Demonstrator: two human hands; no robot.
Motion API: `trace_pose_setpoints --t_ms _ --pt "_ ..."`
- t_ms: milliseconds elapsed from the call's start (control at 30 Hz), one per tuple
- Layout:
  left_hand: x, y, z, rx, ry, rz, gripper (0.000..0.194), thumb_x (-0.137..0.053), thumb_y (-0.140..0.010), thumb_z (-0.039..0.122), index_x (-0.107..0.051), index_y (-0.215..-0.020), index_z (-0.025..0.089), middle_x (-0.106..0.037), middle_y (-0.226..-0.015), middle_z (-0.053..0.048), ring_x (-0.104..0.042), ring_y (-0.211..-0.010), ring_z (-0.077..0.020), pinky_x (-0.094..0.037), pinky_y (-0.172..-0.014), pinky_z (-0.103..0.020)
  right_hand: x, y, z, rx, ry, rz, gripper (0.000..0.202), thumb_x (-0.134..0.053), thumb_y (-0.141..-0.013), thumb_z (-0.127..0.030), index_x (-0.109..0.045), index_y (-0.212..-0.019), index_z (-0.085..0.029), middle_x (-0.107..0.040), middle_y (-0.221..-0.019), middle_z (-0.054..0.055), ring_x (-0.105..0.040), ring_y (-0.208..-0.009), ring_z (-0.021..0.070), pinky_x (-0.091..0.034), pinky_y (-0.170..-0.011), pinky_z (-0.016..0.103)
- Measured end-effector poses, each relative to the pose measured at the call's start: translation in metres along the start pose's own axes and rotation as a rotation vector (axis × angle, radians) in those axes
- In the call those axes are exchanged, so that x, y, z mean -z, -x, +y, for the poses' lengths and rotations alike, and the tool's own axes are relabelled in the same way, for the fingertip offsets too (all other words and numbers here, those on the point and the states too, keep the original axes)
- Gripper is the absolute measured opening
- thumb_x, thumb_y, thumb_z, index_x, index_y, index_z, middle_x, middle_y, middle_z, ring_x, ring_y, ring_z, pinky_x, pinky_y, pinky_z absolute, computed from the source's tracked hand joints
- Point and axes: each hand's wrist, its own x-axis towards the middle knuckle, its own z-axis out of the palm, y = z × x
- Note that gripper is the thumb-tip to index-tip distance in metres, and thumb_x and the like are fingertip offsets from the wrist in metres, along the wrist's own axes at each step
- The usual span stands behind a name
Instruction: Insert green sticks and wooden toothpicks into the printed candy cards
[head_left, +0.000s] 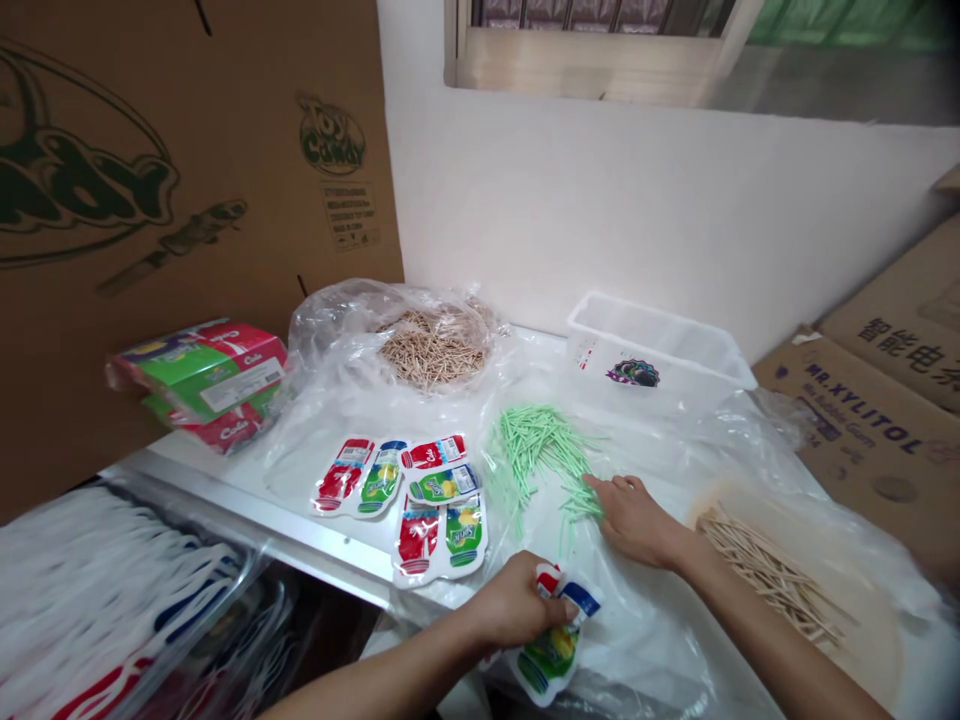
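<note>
My left hand (517, 605) is closed on a bottle-shaped printed packet (551, 655), red and green with a lemon picture, near the table's front edge. My right hand (630, 515) reaches into the right edge of a loose pile of thin green sticks (540, 440). Its fingers are drawn together on sticks there; the thumb is mostly hidden. Several similar double packets (439, 535) with red and green bottle shapes lie overlapping on the table, left of the green pile.
Behind lies a clear bag of brown sticks (431, 350); at right, more pale sticks (772, 580). A translucent bin (667, 350) stands by the wall. Red-green display boxes (217, 375) sit left, below a large carton (225, 130). White packets (112, 590) fill a container at lower left.
</note>
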Motion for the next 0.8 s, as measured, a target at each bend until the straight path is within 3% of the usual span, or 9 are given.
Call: trace_pose_setpoints --t_ms 67,167,233,333,433,500,633,800 --pt "-0.001 0.000 0.000 0.005 -0.015 0.005 0.017 -0.064 -0.059 0.027 -0.064 -0.063 0.011 -0.055 -0.057 0.001 -0.044 -0.050 -0.0095 -0.039 -0.053 -0.022 -0.004 -0.003 -0.002 0.016 0.040 0.017 0.044 -0.047 -0.078 -0.017 -0.045 -0.122 -0.015 -0.060 -0.098 0.011 -0.049 -0.095 0.0246 -0.026 -0.086 0.035" --pt "-0.002 0.001 -0.001 0.013 -0.039 0.002 0.017 -0.063 -0.059 0.027 -0.062 -0.063 0.010 -0.054 -0.056 0.001 -0.044 -0.050 -0.0096 -0.040 -0.052 -0.023 -0.007 -0.017 -0.002 -0.035 0.081 0.039 0.021 -0.045 -0.083 -0.020 -0.058 -0.098 -0.016 -0.060 -0.095 0.012 -0.049 -0.097 0.0271 -0.026 -0.087 0.038" --pt "-0.003 0.000 -0.003 0.003 -0.049 -0.004 0.017 -0.062 -0.060 0.027 -0.062 -0.063 0.010 -0.053 -0.056 0.001 -0.044 -0.049 -0.0096 -0.040 -0.052 -0.023 -0.007 -0.027 0.001 -0.065 0.070 0.051 0.017 -0.043 -0.085 -0.017 -0.059 -0.090 -0.015 -0.059 -0.099 0.014 -0.047 -0.102 0.0274 -0.023 -0.092 0.040" --pt "-0.004 0.000 -0.007 -0.002 -0.049 -0.005 0.017 -0.062 -0.061 0.028 -0.062 -0.063 0.011 -0.053 -0.056 0.001 -0.044 -0.050 -0.0096 -0.040 -0.052 -0.023 -0.002 -0.034 0.010 -0.138 0.022 0.061 0.022 -0.038 -0.084 -0.006 -0.058 -0.089 -0.012 -0.059 -0.100 0.016 -0.048 -0.105 0.0259 -0.019 -0.097 0.041" --pt "-0.003 0.001 -0.007 0.000 -0.050 -0.003 0.017 -0.062 -0.061 0.028 -0.063 -0.065 0.011 -0.055 -0.057 0.001 -0.045 -0.051 -0.0101 -0.041 -0.053 -0.023 0.006 -0.031 0.018 -0.247 -0.081 0.044 0.025 -0.029 -0.088 -0.007 -0.053 -0.095 -0.009 -0.062 -0.091 0.016 -0.055 -0.092 0.0253 -0.028 -0.088 0.040" --pt "-0.002 0.002 -0.006 -0.009 -0.051 -0.014 0.016 -0.061 -0.062 0.027 -0.064 -0.065 0.012 -0.056 -0.058 0.001 -0.046 -0.051 -0.0105 -0.041 -0.053 -0.023 0.009 -0.025 0.016 -0.283 -0.182 0.003 0.027 -0.024 -0.091 -0.013 -0.049 -0.102 -0.008 -0.064 -0.086 0.014 -0.059 -0.081 0.0220 -0.035 -0.077 0.033" --pt "-0.002 0.004 -0.005 -0.038 -0.052 -0.033 0.016 -0.061 -0.063 0.027 -0.065 -0.068 0.012 -0.059 -0.061 -0.001 -0.049 -0.053 -0.0121 -0.043 -0.056 -0.025 0.005 -0.017 -0.012 -0.275 -0.360 -0.123 0.027 -0.027 -0.093 -0.024 -0.049 -0.102 -0.012 -0.067 -0.091 0.011 -0.062 -0.080 0.0177 -0.038 -0.066 0.025" --pt "-0.003 0.005 -0.006 -0.050 -0.082 -0.026 0.014 -0.060 -0.064 0.026 -0.063 -0.066 0.013 -0.059 -0.061 -0.001 -0.049 -0.054 -0.0126 -0.044 -0.058 -0.026 -0.007 -0.021 -0.054 -0.364 -0.405 -0.223 0.035 -0.039 -0.087 -0.036 -0.056 -0.099 -0.008 -0.067 -0.093 0.020 -0.063 -0.085 0.0268 -0.040 -0.066 0.030"
